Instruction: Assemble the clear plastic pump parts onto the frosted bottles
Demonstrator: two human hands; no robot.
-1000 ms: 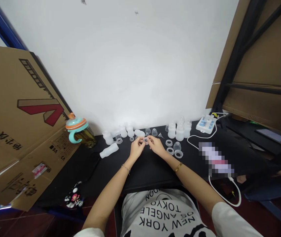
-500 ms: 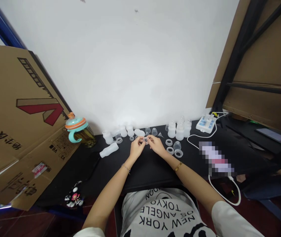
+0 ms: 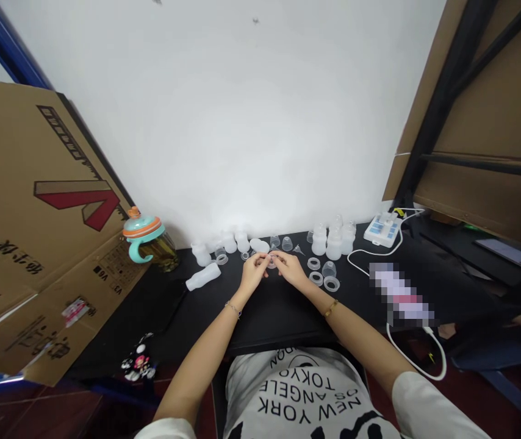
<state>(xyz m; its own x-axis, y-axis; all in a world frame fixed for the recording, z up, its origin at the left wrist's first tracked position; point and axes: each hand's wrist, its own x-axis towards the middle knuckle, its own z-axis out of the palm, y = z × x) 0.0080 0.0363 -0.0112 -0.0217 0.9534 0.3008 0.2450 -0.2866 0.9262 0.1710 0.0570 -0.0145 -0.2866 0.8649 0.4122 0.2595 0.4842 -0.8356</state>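
Over the middle of the black table my left hand (image 3: 255,271) and my right hand (image 3: 288,268) meet, fingertips pinched together on a small translucent bottle collar ring (image 3: 272,264). The fingers cover much of the ring, and whether a nipple sits in it cannot be made out. Behind the hands lie white discs (image 3: 259,245) and clear dome caps (image 3: 287,243). A clear nipple (image 3: 299,250) rests just beyond my right hand. Loose collar rings (image 3: 316,278) and a clear cap (image 3: 329,269) are to its right. Left of my left hand, a white bottle (image 3: 204,277) lies on its side.
Baby bottles (image 3: 334,246) stand grouped at the back right, and more bottles (image 3: 201,253) at the back left. A lidded jug (image 3: 150,242) stands beside a cardboard box (image 3: 54,231). To the right are a power strip (image 3: 382,230), a white cable (image 3: 356,251) and a blurred-out device (image 3: 400,294).
Both hands stay at the same spot. The collar ring has tilted between my fingertips and my fingers have closed in over it.
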